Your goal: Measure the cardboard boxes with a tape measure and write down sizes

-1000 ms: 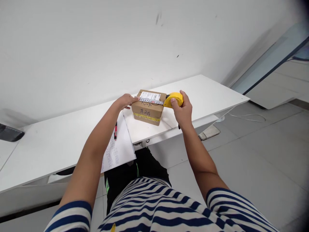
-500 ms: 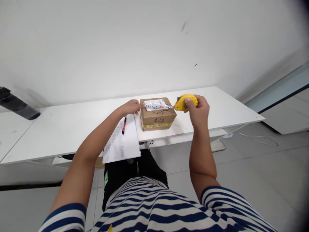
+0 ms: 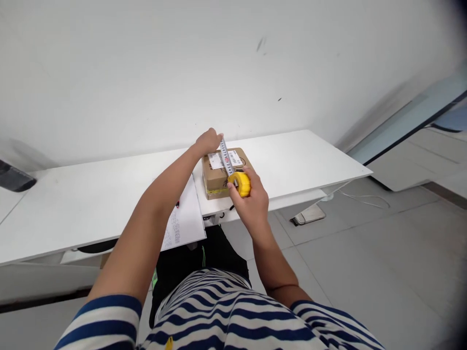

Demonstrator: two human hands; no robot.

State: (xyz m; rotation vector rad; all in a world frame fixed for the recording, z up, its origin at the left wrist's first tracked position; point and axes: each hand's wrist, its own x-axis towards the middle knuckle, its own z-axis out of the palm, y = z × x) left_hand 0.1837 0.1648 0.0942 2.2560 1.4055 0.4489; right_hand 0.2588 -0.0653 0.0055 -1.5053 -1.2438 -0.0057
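Note:
A small cardboard box (image 3: 215,181) with a white label stands on the white table (image 3: 91,204). My right hand (image 3: 251,201) grips a yellow tape measure (image 3: 241,183) at the box's near edge. Its white tape (image 3: 226,156) runs front to back across the top of the box. My left hand (image 3: 208,141) pinches the tape's end at the far edge of the box.
A printed sheet of paper (image 3: 180,221) lies left of the box, overhanging the table's front edge, with a red pen (image 3: 177,204) mostly hidden by my left arm. A dark object (image 3: 12,176) sits at the far left. A cable (image 3: 361,197) lies on the tiled floor at right.
The tape ran left to right across the box; now it runs front to back. My right hand swung the yellow case to the near edge, my left hand moved to the far edge.

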